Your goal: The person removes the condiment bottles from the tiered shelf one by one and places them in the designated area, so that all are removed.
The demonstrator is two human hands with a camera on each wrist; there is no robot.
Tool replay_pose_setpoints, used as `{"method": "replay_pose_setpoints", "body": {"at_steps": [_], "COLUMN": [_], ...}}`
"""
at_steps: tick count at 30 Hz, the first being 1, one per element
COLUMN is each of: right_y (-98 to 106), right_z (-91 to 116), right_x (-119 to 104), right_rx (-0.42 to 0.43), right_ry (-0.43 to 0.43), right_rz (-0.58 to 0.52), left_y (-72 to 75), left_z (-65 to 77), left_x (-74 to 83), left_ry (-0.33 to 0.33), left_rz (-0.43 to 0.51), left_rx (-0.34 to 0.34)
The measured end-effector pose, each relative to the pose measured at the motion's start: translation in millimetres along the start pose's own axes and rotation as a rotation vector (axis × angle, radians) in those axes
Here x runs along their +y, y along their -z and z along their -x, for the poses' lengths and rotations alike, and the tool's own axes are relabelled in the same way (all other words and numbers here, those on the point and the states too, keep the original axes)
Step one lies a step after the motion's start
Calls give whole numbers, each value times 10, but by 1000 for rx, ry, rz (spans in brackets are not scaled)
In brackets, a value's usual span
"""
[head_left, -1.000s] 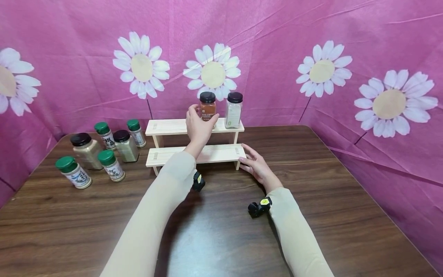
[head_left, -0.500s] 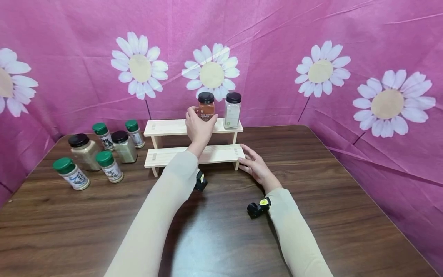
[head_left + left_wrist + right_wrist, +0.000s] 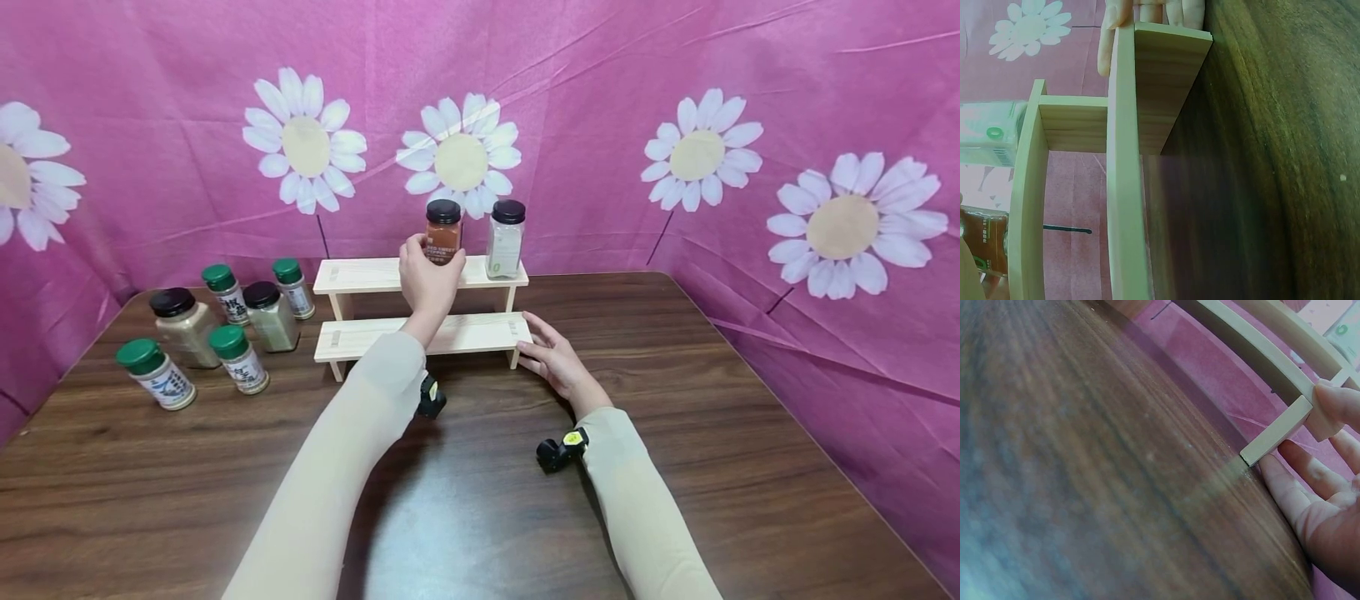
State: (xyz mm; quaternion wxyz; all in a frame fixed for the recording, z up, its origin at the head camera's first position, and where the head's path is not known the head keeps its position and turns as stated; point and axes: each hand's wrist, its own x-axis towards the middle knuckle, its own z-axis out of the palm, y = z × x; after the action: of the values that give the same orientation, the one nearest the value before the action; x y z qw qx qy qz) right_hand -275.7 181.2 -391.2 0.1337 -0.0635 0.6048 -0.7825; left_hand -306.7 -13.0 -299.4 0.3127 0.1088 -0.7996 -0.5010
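Observation:
My left hand grips a jar of red sweet pepper with a black lid, thumb on its right side and fingers on its left. The jar stands upright at the upper board of a two-tier wooden shelf; my hand hides its base in the head view. Beside it on the right, apart from it, is a clear black-lidded jar with a pale label. My right hand holds the right end of the lower board. In the right wrist view its thumb lies on the board's end and its fingers are around the leg.
On the table's left side stand two black-lidded jars, one larger and one smaller. Several green-lidded spice shakers are grouped around them. A pink cloth with daisies hangs behind the dark wooden table.
My left hand has slid the red sweet pepper jar a little to the left, widening the gap to the clear jar. My right hand has stayed at the shelf's end.

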Motion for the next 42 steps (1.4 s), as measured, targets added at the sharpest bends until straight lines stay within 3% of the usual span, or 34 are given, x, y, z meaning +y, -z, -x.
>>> {"method": "replay_pose_setpoints", "body": {"at_steps": [9, 21, 29, 42], "right_y": [4, -2, 3, 10], "right_z": [-9, -15, -21, 1], "right_x": [-4, -2, 9, 11], "right_rx": [-4, -2, 0, -8], "right_ry": [-3, 0, -8, -3], "right_rz": [3, 3, 5, -8], "left_y": [112, 280, 443, 679], "left_z": [-22, -21, 21, 68], "left_x": [-14, -80, -135, -196], "left_ry": [-21, 0, -30, -18], "left_rz": [-16, 42, 136, 272], "left_rx": [-30, -40, -47, -100]}}
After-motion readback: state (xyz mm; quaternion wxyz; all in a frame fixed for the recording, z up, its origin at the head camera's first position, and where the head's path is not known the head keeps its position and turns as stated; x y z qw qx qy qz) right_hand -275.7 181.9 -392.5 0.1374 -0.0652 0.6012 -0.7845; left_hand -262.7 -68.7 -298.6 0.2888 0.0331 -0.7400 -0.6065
